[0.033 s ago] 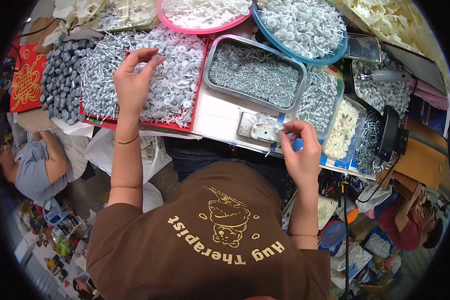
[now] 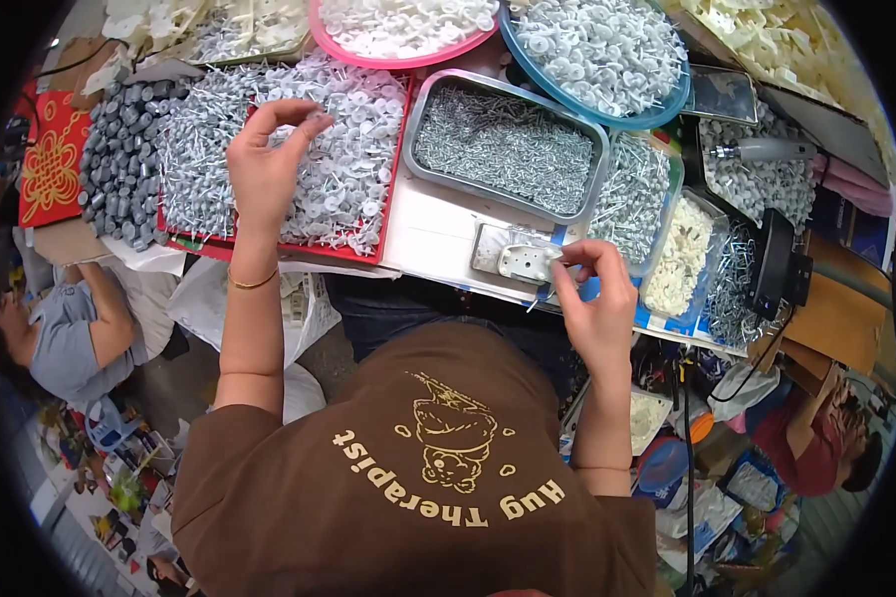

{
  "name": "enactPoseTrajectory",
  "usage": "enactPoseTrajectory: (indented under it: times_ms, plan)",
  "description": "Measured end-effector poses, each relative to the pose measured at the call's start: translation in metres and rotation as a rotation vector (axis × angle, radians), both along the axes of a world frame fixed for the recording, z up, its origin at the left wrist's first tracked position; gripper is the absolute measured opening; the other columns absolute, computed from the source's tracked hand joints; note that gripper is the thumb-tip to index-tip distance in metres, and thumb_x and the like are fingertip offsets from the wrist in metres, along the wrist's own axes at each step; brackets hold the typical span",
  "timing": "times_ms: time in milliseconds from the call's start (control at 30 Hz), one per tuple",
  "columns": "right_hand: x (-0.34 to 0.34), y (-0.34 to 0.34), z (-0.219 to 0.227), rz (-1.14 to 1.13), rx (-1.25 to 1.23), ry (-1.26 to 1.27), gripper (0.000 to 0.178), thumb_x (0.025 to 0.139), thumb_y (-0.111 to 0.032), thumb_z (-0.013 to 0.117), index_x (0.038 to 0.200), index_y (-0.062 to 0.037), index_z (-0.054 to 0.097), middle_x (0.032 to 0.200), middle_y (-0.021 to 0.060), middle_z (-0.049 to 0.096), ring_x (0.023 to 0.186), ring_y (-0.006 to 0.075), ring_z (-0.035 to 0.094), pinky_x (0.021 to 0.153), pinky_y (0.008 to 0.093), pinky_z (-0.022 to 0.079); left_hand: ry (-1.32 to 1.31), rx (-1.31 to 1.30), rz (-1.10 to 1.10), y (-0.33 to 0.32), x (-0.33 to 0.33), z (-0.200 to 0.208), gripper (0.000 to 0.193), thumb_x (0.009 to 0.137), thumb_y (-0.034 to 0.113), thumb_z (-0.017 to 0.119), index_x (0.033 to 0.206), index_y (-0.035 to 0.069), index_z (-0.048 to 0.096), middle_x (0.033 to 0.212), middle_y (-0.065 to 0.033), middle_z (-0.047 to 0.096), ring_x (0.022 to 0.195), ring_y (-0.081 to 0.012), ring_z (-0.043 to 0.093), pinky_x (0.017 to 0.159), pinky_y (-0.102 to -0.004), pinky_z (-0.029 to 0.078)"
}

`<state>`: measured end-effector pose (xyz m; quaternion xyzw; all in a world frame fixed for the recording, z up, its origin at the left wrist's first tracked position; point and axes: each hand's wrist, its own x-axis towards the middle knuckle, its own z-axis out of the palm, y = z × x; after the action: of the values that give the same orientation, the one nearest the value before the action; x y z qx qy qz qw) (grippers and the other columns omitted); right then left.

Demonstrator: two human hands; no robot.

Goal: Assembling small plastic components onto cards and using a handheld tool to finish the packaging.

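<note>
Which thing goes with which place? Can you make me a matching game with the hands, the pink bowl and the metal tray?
Things:
1. Left hand
2. Right hand
3. Pink bowl
4. Metal tray

Places:
A. Fingertips at the small white plastic part
B. Filled with tiny silver metal pieces
C. Over the red tray
D. Just left of the blue bowl

Right pairs: 1-C, 2-A, 3-D, 4-B
</note>
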<state>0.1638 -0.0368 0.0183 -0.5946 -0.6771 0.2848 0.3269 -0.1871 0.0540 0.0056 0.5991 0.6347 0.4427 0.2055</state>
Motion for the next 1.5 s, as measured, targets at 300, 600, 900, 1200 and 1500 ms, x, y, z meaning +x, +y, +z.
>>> enactPoseTrajectory:
  times_ms: [300, 600, 900, 1200, 1500]
  plan:
    - [-0.007, 0.001, 0.0, 0.056, 0.124, -0.185, 0.026, 0.077, 0.005, 0.072, 0.099, -0.0018, 0.06, 0.086, 0.0075, 0.064, 0.067, 0.0195, 0.053, 0.064, 0.0331, 0.046, -0.123, -0.125, -0.386, -0.038, 0.084, 0.01, 0.019, 0.086, -0.003, 0.069, 0.102, 0.001, 0.076, 0.095, -0.0085, 0.075, 0.091, -0.0158, 0.067, 0.084, -0.0294, 0.051]
    - [-0.002, 0.004, 0.009, 0.14, 0.059, -0.197, 0.032, 0.079, 0.006, 0.07, 0.106, -0.0024, 0.056, 0.086, 0.0097, 0.064, 0.072, 0.0233, 0.056, 0.067, 0.0362, 0.047, -0.096, -0.177, -0.519, -0.059, 0.147, -0.007, 0.012, 0.086, 0.01, 0.074, 0.098, 0.009, 0.076, 0.098, -0.0023, 0.077, 0.091, -0.0155, 0.064, 0.096, -0.035, 0.037]
    - [-0.001, 0.006, 0.014, 0.348, 0.147, -0.285, 0.03, 0.079, 0.006, 0.068, 0.105, -0.0026, 0.055, 0.086, 0.0127, 0.061, 0.082, 0.0324, 0.059, 0.075, 0.0426, 0.046, -0.016, -0.129, -0.548, -0.069, 0.159, -0.021, 0.011, 0.088, 0.013, 0.074, 0.099, 0.011, 0.075, 0.092, 0.0036, 0.074, 0.091, -0.0111, 0.064, 0.099, -0.0383, 0.029]
    - [-0.001, 0.012, 0.014, 0.289, 0.1, -0.264, 0.031, 0.081, 0.004, 0.069, 0.108, -0.0028, 0.056, 0.083, 0.0125, 0.063, 0.08, 0.0333, 0.062, 0.072, 0.0432, 0.048, -0.05, -0.088, -0.491, -0.077, 0.175, -0.034, 0.006, 0.086, 0.019, 0.075, 0.088, 0.013, 0.074, 0.093, 0.0043, 0.074, 0.096, -0.0152, 0.064, 0.1, -0.0477, 0.027]
    - [0.032, 0.113, 0.023, -0.158, 0.186, -0.106, 0.012, 0.088, -0.01, 0.075, 0.096, -0.0016, 0.072, 0.078, 0.0032, 0.068, 0.065, 0.0093, 0.056, 0.062, 0.0231, 0.045, 0.042, -0.035, -0.426, -0.083, 0.18, -0.03, 0.004, 0.084, 0.015, 0.076, 0.086, 0.013, 0.073, 0.101, 0.0042, 0.076, 0.099, -0.0139, 0.063, 0.1, -0.0434, 0.025]
